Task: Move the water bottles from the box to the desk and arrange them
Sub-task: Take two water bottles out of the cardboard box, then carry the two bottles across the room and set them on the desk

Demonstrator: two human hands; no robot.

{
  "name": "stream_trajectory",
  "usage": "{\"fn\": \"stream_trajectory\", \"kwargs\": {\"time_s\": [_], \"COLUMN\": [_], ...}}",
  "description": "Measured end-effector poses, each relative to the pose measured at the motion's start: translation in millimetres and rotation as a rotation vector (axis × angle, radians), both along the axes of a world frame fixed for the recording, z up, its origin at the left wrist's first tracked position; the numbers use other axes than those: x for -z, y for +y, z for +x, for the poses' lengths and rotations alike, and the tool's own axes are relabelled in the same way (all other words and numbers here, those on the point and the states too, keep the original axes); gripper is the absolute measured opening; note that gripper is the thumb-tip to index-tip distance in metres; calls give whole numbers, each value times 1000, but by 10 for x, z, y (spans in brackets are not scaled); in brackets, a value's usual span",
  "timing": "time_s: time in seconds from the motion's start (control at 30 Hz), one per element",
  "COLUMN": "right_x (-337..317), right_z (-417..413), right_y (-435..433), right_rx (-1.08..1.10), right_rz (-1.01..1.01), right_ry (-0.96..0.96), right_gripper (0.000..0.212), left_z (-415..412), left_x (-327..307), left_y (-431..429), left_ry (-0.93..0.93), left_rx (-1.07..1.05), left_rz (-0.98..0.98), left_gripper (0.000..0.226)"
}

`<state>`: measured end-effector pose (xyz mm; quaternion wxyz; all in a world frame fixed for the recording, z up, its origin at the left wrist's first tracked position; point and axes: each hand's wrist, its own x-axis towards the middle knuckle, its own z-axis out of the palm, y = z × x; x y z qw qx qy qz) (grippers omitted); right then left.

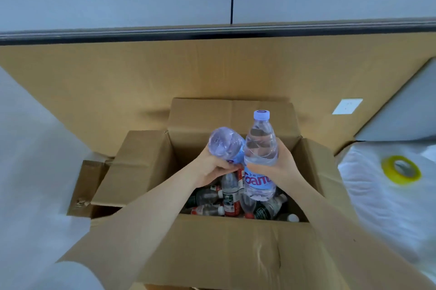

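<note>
Lift-out: tilted bottle (pixel 225 143) in left grip (pixel 212 168), upright bottle (pixel 259 148), 3 o'clock, in right grip (pixel 282 162). Next: stand both on counter.

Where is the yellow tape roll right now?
Head view, far right: the tape roll lies on white sheeting, just past the right flap of the box, to the right of the right hand.

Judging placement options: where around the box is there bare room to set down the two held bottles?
Free: the wide cardboard sheet beyond the box, left of the white square. Also the white covering nearer than the yellow tape roll. Crowded: the box interior, piled with loose bottles, below the tilted bottle and upright bottle.
</note>
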<state>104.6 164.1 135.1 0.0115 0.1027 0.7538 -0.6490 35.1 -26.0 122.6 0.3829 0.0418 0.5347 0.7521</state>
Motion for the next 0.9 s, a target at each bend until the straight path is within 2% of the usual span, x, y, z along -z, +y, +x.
{"fn": "stream_trajectory", "kwargs": {"time_s": [0.1,0.27,0.37,0.47,0.57,0.63,0.77,0.83,0.9], "right_x": [-103,-238,-308,-342,-364,-382,-440,-464,-496], "right_z": [169,477,623,764,882,951,1121,1240,1391], "right_y": [14,40,31,14,23,69,167,199,234], "right_rx": [18,90,107,154,199,235,309,344,371], "right_rz": [-30,-46,-15,4,-6,-23,-9,-17,-37], "right_ry": [10,19,30,72,83,85,110,109,110], "right_gripper": [67,57,55,59,55,60,73,71,68], "left_z": [45,41,96,165,233,276,375,465,570], "left_x": [-60,-135,-160,-174,-207,-231,-270,-319,-388], "left_y": [-33,-27,70,163,235,277,370,438,528], "left_ry": [-20,-232,-199,-110,-135,-200,-239,-241,-223], "left_rx": [63,22,60,91,143,170,229,257,338], "left_rz": [116,183,147,106,159,206,212,210,223], "left_gripper": [67,43,38,24,17,25,77,83,77]}}
